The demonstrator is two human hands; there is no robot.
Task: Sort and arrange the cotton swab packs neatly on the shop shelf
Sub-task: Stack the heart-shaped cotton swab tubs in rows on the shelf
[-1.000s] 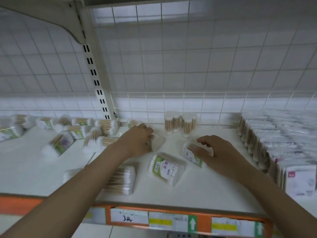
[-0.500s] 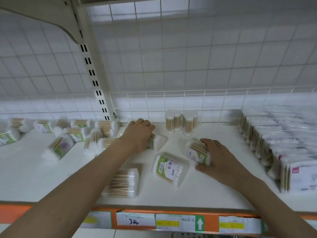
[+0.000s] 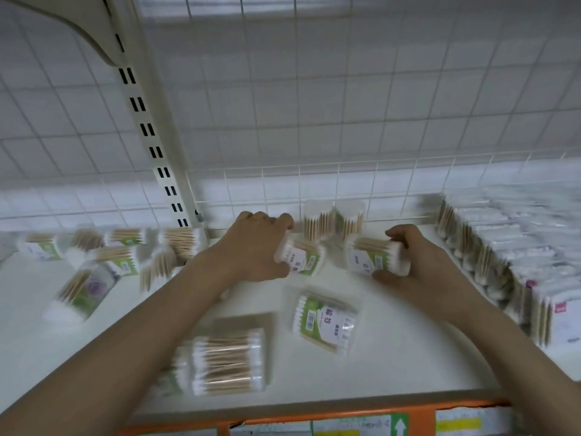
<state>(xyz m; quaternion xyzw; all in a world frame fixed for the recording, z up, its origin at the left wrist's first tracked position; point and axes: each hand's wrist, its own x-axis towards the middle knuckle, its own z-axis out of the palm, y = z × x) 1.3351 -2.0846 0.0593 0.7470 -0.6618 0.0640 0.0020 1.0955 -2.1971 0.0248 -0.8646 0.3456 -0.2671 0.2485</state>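
My left hand grips a clear cotton swab pack with a green label, raised off the white shelf. My right hand holds a second, similar pack between thumb and fingers. Two packs stand upright at the back, against the wire grid. Two more lie flat in front of my hands: a green-labelled pack and a pack with bare wooden sticks showing.
Several swab packs lie scattered on the shelf section to the left of the slotted upright. A tight row of bagged swab packs fills the right side. An orange price strip runs along the front edge.
Both hands have closed round a pack each and lifted them off the shelf, bringing them toward the two upright packs at the back. The camera has moved closer.
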